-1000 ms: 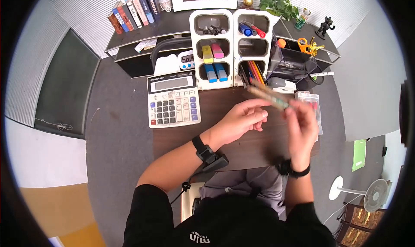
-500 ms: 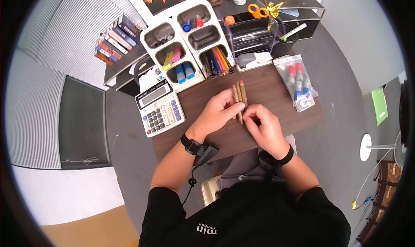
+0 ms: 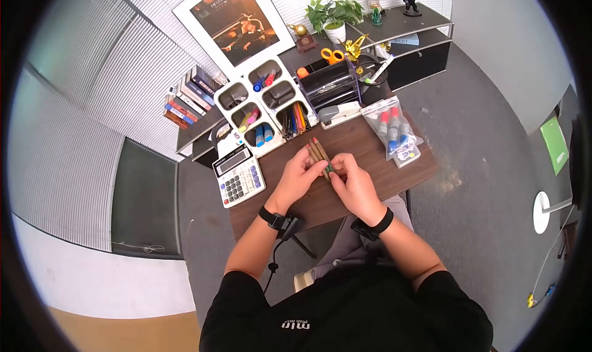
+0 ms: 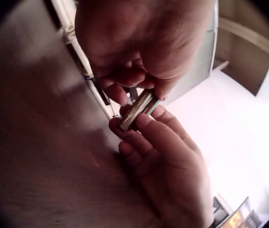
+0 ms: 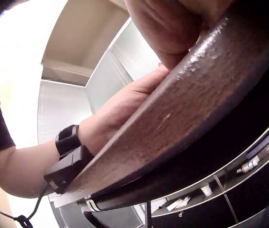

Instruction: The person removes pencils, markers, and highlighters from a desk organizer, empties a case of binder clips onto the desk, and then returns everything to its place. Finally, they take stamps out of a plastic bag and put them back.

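Observation:
A small bundle of brown pencils (image 3: 319, 151) with reddish tips is held over the desk between both hands, tips pointing away from the body. The left hand (image 3: 298, 179) grips the bundle from the left with thumb and fingers. At its near end, the right hand (image 3: 356, 188) pinches a greenish part with thumb and fingers. In the left wrist view the bundle (image 4: 137, 110) slants between the left hand (image 4: 146, 42) above and the right hand (image 4: 172, 166) below. The desk edge hides the pencils in the right wrist view.
Behind the hands stands a white organizer (image 3: 272, 143) with markers, highlighters and colored pencils. A calculator (image 3: 242, 182) lies left, a stapler (image 3: 340, 114) beyond the hands, and a plastic bag of markers (image 3: 393, 129) right. Further back are orange scissors (image 3: 332, 56) and a potted plant (image 3: 335, 30).
The pencils, earlier blurred in the raised right hand, came down between both hands. Since half a second ago the right hand has closed in on their near end, and the head view has shifted.

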`<state>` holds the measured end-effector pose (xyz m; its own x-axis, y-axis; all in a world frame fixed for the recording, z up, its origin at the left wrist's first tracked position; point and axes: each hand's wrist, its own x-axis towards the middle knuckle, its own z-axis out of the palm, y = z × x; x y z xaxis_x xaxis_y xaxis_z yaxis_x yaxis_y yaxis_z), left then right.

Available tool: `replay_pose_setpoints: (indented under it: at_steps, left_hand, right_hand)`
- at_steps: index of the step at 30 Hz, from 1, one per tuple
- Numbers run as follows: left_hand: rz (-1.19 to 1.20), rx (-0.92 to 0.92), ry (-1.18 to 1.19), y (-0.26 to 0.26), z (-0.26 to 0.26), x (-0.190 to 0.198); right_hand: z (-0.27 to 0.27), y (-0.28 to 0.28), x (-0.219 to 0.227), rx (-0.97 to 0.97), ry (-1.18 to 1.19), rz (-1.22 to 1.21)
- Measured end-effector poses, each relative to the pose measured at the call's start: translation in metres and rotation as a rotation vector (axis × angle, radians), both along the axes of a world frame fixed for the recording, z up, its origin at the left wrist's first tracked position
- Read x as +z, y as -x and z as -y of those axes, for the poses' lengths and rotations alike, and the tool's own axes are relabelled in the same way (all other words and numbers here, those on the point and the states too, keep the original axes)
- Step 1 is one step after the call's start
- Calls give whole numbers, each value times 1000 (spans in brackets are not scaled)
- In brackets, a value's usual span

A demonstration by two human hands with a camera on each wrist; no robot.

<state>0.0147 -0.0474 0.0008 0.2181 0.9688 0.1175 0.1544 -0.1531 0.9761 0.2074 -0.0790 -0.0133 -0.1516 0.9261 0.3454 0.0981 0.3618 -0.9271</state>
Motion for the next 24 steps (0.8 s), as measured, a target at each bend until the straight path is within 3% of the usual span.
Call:
replay_pose_setpoints:
  at_steps: [1, 3, 8, 10, 12, 13, 17, 24]
  left_hand:
    - [-8, 1, -9, -3, 5, 5]
    - [-354, 74, -220, -9, 16, 16]
    - [-310, 165, -261, -14, 31, -7]
    - [-272, 213, -156, -3, 28, -25]
    - [-198, 197, -171, -7, 31, -25]
    - [-307, 237, -192, -8, 32, -24]
    - [-226, 291, -258, -20, 39, -24]
    - [-317, 430, -324, -29, 40, -20]
  right_hand:
    - [0, 0, -1, -8, -26, -12]
    - [-3, 1, -5, -13, -63, -36]
    - [-3, 5, -11, -100, -206, 135]
    - [-3, 6, -13, -107, -234, 150]
    - [-4, 7, -12, -122, -250, 153]
    - [-4, 6, -14, -121, -247, 142]
    - [-1, 6, -13, -84, -239, 134]
    - [-3, 5, -9, -67, -275, 202]
